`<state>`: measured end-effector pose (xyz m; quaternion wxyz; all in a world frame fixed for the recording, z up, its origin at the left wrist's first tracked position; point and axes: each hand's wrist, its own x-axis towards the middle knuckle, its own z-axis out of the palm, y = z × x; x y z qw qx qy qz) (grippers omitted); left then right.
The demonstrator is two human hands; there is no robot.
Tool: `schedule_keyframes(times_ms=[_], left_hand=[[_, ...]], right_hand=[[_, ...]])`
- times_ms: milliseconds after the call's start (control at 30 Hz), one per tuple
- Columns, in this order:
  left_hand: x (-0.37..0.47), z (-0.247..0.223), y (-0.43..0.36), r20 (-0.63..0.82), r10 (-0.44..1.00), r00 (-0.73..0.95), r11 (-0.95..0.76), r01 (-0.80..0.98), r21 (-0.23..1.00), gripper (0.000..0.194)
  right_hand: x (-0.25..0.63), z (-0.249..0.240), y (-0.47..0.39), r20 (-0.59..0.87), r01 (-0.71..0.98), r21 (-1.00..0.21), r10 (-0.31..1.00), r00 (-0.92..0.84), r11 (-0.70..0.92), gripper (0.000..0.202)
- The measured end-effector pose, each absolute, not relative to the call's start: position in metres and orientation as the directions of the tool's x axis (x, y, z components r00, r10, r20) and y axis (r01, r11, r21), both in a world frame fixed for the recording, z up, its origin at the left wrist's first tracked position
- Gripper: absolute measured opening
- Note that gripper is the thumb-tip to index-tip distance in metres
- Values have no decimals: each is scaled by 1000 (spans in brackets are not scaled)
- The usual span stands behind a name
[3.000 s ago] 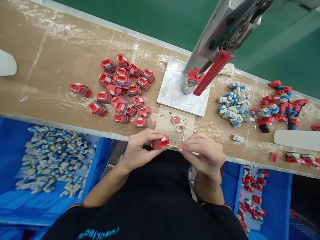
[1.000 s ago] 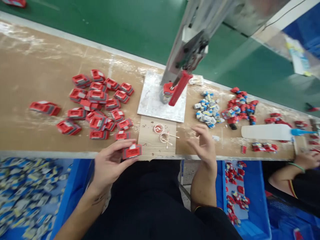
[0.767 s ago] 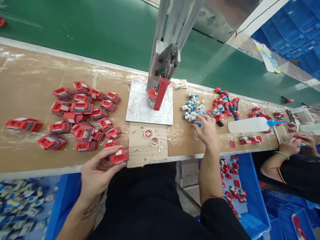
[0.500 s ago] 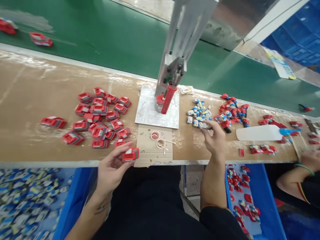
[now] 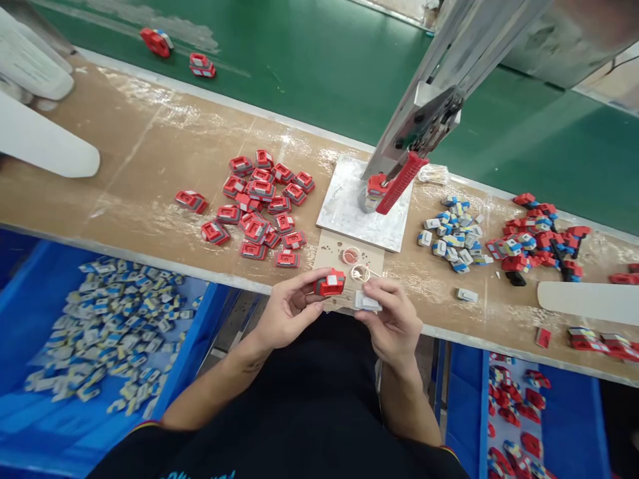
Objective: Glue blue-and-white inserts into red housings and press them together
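Observation:
My left hand [image 5: 289,309] grips a red and grey toy part [image 5: 330,283] between thumb and fingers at the table's front edge. Close to its right, my right hand [image 5: 394,319] pinches a small white and grey part [image 5: 368,301]; the two parts are apart. Just beyond them, two small round cups [image 5: 351,255] rest on a cardboard piece [image 5: 327,247], with cotton swabs at the nearer one. A pile of red and grey parts [image 5: 261,190] lies to the left, and a pile of small white, blue and yellow parts [image 5: 455,233] to the right.
A metal press with a red handle [image 5: 402,183] stands on a metal plate [image 5: 341,206]. Farther right lie red assemblies [image 5: 532,233] and a white bottle [image 5: 589,301]. Blue bins [image 5: 200,339] with parts sit below the table edge on both sides. A green belt [image 5: 309,73] runs behind.
My right hand has come from the small-parts pile to beside my left hand, now with a white and grey part. The camera view has turned leftward.

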<state>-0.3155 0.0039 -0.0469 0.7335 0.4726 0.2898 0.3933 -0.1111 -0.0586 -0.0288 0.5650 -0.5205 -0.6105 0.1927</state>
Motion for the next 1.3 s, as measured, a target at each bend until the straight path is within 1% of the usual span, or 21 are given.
schedule_keyframes(times_ms=[100,200,267,333,400,467,700,833,900,967,1033,1133,1200,1300], left_hand=[[-317,-44,3,-16,847,532,249,-369,896,48],[-318,-42,3,-18,850,527,260,-390,883,47],[-318,-42,2,-22,850,527,266,-392,881,47],[-318,-42,2,-18,845,534,271,-398,876,47],[-317,-41,2,-14,840,542,277,-406,871,46],[-316,-40,2,-10,838,546,279,-413,867,45],[-314,-38,2,-7,838,545,271,-406,873,45],[-314,-39,2,-2,844,536,253,-396,883,45],[-314,-39,2,-14,841,541,261,-382,887,45],[-315,-39,2,-33,837,546,273,-365,890,46],[-315,-39,2,-42,838,544,276,-355,893,46],[-315,-42,-1,-29,850,526,242,-342,908,48],[-314,-46,-4,10,873,487,171,-325,930,50],[-312,-53,-8,143,899,413,-26,-276,961,60]], right_hand=[[-114,-32,-59,463,392,-842,869,174,370,39],[-121,-35,-58,439,246,-890,867,238,383,48],[-125,-37,-57,439,161,-898,843,312,409,46],[-127,-37,-55,447,132,-893,816,365,430,36],[-127,-37,-54,456,140,-888,802,385,438,30],[-126,-36,-54,465,158,-884,801,377,439,27],[-123,-35,-55,483,197,-876,809,335,440,24],[-119,-38,-57,522,288,-847,799,298,446,25],[-118,-41,-58,523,319,-843,798,301,432,28],[-118,-45,-59,496,311,-862,795,349,400,33],[-120,-47,-60,459,293,-884,792,403,363,34],[-128,-48,-61,388,287,-915,810,440,282,36],[-136,-48,-61,299,227,-950,842,448,216,40],[-148,-47,-62,172,60,-985,881,442,162,41]])
